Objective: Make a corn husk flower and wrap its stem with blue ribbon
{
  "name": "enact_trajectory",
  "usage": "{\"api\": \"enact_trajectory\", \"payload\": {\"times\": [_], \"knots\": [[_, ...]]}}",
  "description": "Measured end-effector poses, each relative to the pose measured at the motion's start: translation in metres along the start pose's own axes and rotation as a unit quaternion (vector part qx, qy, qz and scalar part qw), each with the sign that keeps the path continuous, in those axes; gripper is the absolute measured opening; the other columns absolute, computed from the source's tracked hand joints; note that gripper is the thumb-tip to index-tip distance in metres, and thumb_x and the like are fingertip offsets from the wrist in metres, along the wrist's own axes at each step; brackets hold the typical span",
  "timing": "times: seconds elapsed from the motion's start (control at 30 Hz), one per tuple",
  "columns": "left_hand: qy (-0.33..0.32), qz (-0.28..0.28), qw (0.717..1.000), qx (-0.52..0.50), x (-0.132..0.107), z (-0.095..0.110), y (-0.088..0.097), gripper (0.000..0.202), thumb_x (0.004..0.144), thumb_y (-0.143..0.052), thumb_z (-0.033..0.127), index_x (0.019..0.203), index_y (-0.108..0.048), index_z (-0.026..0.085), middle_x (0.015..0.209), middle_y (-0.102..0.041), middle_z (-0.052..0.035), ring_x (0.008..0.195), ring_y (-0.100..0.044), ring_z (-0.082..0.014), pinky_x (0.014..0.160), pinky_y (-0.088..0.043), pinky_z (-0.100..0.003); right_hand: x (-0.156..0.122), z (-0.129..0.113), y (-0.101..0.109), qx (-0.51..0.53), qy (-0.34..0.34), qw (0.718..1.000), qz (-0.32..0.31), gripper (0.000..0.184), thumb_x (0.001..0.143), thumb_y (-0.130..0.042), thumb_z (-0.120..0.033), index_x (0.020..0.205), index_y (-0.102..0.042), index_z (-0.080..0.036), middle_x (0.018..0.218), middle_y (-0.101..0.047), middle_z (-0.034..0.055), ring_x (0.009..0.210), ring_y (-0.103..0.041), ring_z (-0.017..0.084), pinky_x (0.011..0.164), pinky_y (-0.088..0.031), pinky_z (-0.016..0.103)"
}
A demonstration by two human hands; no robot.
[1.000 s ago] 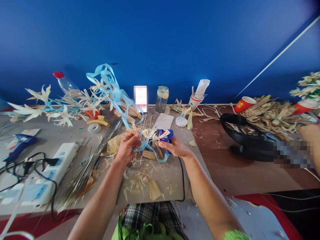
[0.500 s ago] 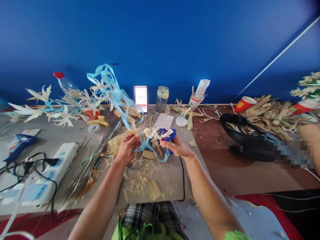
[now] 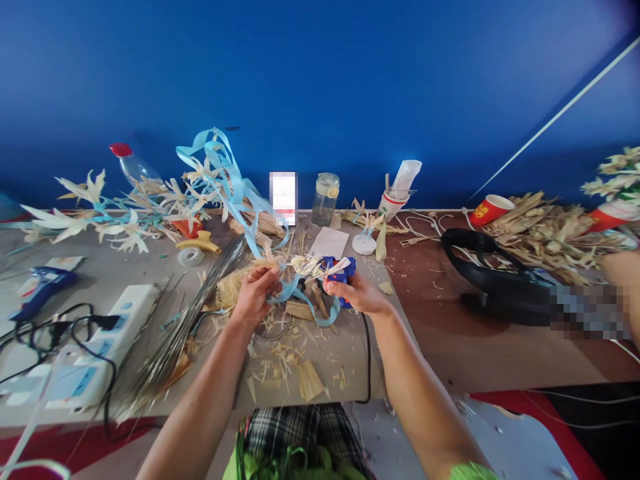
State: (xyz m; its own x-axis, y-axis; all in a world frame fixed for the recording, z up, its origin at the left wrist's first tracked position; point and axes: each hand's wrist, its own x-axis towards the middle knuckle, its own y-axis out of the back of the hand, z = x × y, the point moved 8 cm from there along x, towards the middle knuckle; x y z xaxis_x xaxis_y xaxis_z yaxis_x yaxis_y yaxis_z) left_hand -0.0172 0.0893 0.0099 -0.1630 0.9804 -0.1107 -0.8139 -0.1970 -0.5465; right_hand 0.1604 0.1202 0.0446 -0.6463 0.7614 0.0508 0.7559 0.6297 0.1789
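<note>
My left hand (image 3: pixel 259 288) is closed in a pinch on the end of a husk flower (image 3: pixel 306 265), a bunch of pale, narrow petals pointing right. A light blue ribbon (image 3: pixel 327 321) loops down from beside these fingers. Wrapped in my right hand (image 3: pixel 367 295) is a blue glue gun (image 3: pixel 344 267), right by the petals. Some petals overlap the gun, so its nozzle is hidden, and I cannot tell whether it touches the flower. From the gun a black cord runs down over the table's front edge.
Husk scraps (image 3: pixel 310 380) litter the table below my hands. Left are thin wires (image 3: pixel 200 300), a power strip (image 3: pixel 117 340) and another blue glue gun (image 3: pixel 43 290). A glass jar (image 3: pixel 326 200) stands behind. Right lies a black strap-like object (image 3: pixel 493 293), near another person's arm (image 3: pixel 623 273).
The whole view has shifted very slightly. Both hands keep their grips, and the glue gun stays beside the husk flower.
</note>
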Motion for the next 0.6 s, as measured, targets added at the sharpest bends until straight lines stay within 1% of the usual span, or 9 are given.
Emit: {"api": "enact_trajectory", "payload": {"times": [0.1, 0.23, 0.33, 0.43, 0.5, 0.53, 0.57, 0.6], "knots": [[0.006, -0.004, 1.0, 0.014, 0.0, -0.002, -0.001, 0.033, 0.065, -0.074, 0.027, 0.053, -0.046, 0.015, 0.045, -0.033, 0.0071, 0.041, -0.03, -0.0033, 0.044, -0.027, -0.02, 0.001, 0.0, -0.005, 0.02, 0.007, 1.0, -0.016, 0.033, 0.077, -0.057, -0.049, 0.08, -0.053, -0.017, 0.071, -0.049, -0.0002, 0.062, -0.04, 0.011, 0.058, -0.036, 0.025], [0.004, -0.011, 1.0, 0.015, 0.0, -0.002, -0.003, 0.035, 0.065, -0.074, 0.027, 0.052, -0.044, 0.015, 0.045, -0.032, 0.0072, 0.042, -0.03, -0.0036, 0.044, -0.026, -0.02, 0.004, -0.001, -0.009, -0.002, 0.017, 0.999, -0.033, 0.031, 0.078, -0.057, -0.048, 0.079, -0.052, -0.018, 0.07, -0.047, -0.0013, 0.063, -0.039, 0.011, 0.06, -0.036, 0.024], [0.003, -0.009, 1.0, 0.009, -0.001, 0.0, -0.003, 0.034, 0.065, -0.074, 0.027, 0.053, -0.044, 0.015, 0.046, -0.032, 0.0073, 0.042, -0.031, -0.0038, 0.043, -0.025, -0.02, 0.003, 0.0, -0.007, -0.03, 0.008, 0.999, -0.031, 0.029, 0.079, -0.057, -0.047, 0.079, -0.052, -0.018, 0.069, -0.047, -0.0015, 0.063, -0.04, 0.011, 0.06, -0.037, 0.024], [-0.004, 0.007, 1.0, 0.005, -0.001, 0.003, -0.001, 0.035, 0.063, -0.075, 0.026, 0.053, -0.043, 0.016, 0.045, -0.033, 0.0074, 0.041, -0.031, -0.0039, 0.042, -0.025, -0.019, 0.0, 0.002, -0.004, -0.001, -0.014, 0.999, -0.034, 0.03, 0.076, -0.059, -0.047, 0.08, -0.053, -0.018, 0.069, -0.05, -0.0012, 0.061, -0.041, 0.011, 0.058, -0.037, 0.025], [-0.008, 0.014, 1.0, 0.004, -0.001, 0.004, 0.0, 0.036, 0.063, -0.075, 0.026, 0.053, -0.042, 0.016, 0.045, -0.032, 0.0076, 0.041, -0.03, -0.0037, 0.042, -0.026, -0.019, -0.001, 0.003, 0.003, 0.047, -0.016, 0.999, -0.014, 0.034, 0.074, -0.06, -0.05, 0.08, -0.054, -0.018, 0.07, -0.052, 0.0001, 0.06, -0.043, 0.011, 0.056, -0.037, 0.025], [-0.007, 0.016, 1.0, 0.005, 0.0, 0.003, 0.0, 0.036, 0.063, -0.075, 0.025, 0.052, -0.042, 0.016, 0.045, -0.031, 0.0077, 0.041, -0.029, -0.0037, 0.042, -0.026, -0.019, -0.001, 0.004, 0.008, 0.06, -0.014, 0.998, 0.01, 0.035, 0.074, -0.059, -0.052, 0.08, -0.054, -0.018, 0.07, -0.053, 0.0007, 0.06, -0.044, 0.012, 0.055, -0.037, 0.025], [-0.006, 0.018, 1.0, 0.004, 0.0, 0.003, 0.001, 0.036, 0.063, -0.075, 0.025, 0.052, -0.042, 0.016, 0.044, -0.03, 0.0077, 0.041, -0.029, -0.0036, 0.042, -0.026, -0.019, 0.0, 0.007, 0.015, 0.055, -0.013, 0.998, 0.038, 0.037, 0.075, -0.057, -0.054, 0.08, -0.054, -0.017, 0.07, -0.053, 0.0011, 0.059, -0.045, 0.012, 0.055, -0.037, 0.025], [-0.005, 0.019, 1.0, 0.003, 0.0, 0.002, 0.001, 0.035, 0.062, -0.075, 0.025, 0.051, -0.043, 0.016, 0.044, -0.03, 0.0077, 0.041, -0.028, -0.0036, 0.042, -0.026, -0.019, 0.001, 0.009, 0.022, 0.027, -0.015, 0.997, 0.071, 0.038, 0.076, -0.055, -0.055, 0.079, -0.055, -0.017, 0.069, -0.053, 0.0013, 0.059, -0.046, 0.013, 0.055, -0.037, 0.026]]}}
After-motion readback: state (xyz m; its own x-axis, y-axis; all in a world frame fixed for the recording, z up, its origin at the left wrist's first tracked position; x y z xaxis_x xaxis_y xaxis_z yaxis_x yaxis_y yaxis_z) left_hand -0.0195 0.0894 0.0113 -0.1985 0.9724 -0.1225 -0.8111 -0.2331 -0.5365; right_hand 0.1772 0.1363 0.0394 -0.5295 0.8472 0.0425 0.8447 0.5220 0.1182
